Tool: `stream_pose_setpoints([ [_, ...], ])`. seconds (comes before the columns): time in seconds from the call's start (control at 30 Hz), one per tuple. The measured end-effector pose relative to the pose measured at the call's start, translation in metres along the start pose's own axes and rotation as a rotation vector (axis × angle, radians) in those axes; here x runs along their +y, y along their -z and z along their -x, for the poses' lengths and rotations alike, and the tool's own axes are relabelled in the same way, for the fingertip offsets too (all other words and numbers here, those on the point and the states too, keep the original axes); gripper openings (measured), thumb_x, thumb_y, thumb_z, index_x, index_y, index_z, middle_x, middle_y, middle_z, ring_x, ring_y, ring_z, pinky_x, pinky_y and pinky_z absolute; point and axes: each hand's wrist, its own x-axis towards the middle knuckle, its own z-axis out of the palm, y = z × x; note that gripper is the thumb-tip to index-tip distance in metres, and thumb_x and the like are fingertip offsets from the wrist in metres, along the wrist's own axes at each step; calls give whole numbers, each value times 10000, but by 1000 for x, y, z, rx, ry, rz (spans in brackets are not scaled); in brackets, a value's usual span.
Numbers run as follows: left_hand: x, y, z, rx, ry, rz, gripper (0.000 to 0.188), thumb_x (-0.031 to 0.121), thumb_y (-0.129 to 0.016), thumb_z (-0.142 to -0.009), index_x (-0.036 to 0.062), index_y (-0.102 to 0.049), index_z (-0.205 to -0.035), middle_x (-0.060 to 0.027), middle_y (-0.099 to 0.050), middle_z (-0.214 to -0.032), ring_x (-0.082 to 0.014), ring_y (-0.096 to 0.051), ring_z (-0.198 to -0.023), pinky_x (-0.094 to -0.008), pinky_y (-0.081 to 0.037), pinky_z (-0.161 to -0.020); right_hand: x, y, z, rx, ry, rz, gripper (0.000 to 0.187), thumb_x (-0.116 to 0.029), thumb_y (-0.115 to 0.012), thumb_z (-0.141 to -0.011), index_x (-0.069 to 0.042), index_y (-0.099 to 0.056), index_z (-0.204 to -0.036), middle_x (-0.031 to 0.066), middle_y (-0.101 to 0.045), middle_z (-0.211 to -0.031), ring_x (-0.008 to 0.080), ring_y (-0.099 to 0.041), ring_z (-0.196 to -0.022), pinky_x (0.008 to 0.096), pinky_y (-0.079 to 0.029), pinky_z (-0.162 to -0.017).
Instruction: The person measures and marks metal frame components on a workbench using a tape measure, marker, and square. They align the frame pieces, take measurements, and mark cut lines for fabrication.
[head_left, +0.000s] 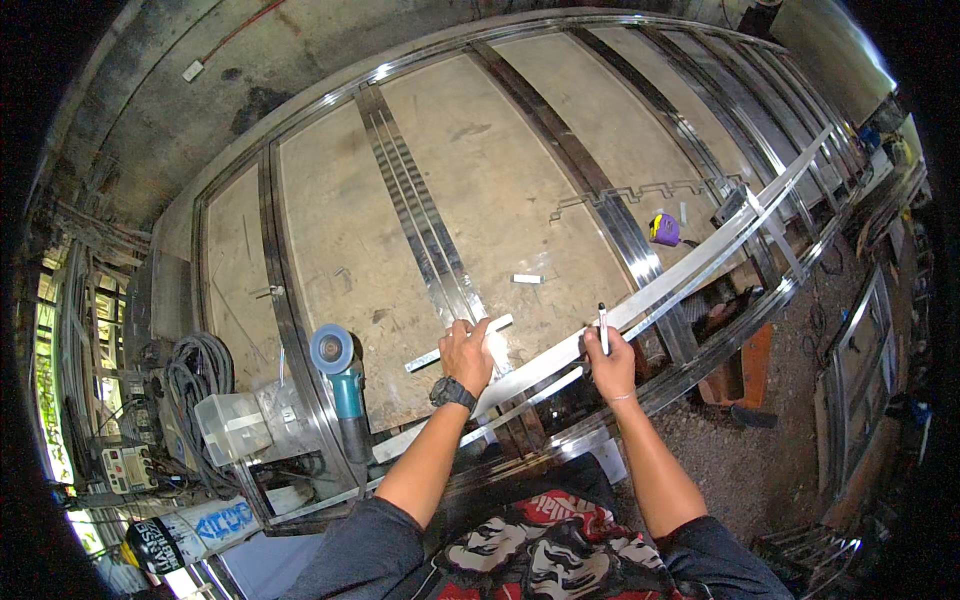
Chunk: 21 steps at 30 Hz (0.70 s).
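Observation:
My left hand (466, 355), with a black watch at its wrist, is closed over a short light-metal strip (424, 361) at the near end of a ribbed metal crosspiece (412, 200). Some of its fingers are hidden. Between my fists' positions runs a long pale metal bar (680, 270), slanting from the near left to the far right across the frame. My right hand (612, 366) grips a marker pen (603, 322), upright, just beside the bar's near edge. A purple and yellow tape measure (664, 229) lies on the board farther right, and a small white piece (527, 279) lies ahead of my hands.
An angle grinder (347, 395) rests left of my left arm, by a clear plastic container (232, 428). Coiled cable (190, 372) lies farther left. A large metal frame (283, 285) with several crosspieces surrounds the board. An orange steel piece (752, 368) is on the ground at right.

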Motion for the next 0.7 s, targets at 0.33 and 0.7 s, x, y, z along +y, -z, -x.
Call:
stream_pose_setpoints([
  [0.33,-26,2,14,81,0,49,430,86,-719,-858,106,-703,-1288,-169,-592,-1263,-392,-546,-1192,-500,-438,-1015,-7,11,33,21,-112,-79,167,-179,-655,-1036,-17,-692,-1016,-30,-586,-739,64,-525,-650,257,-441,-601],
  [0.7,-24,6,22,127,102,117,487,78,-750,-859,93,-665,-1339,-220,-572,-1359,-433,-545,-1250,-513,-447,-1059,20,51,64,36,-93,-118,229,-250,-639,-1063,-30,-693,-1027,-3,-608,-728,71,-545,-646,264,-442,-591],
])
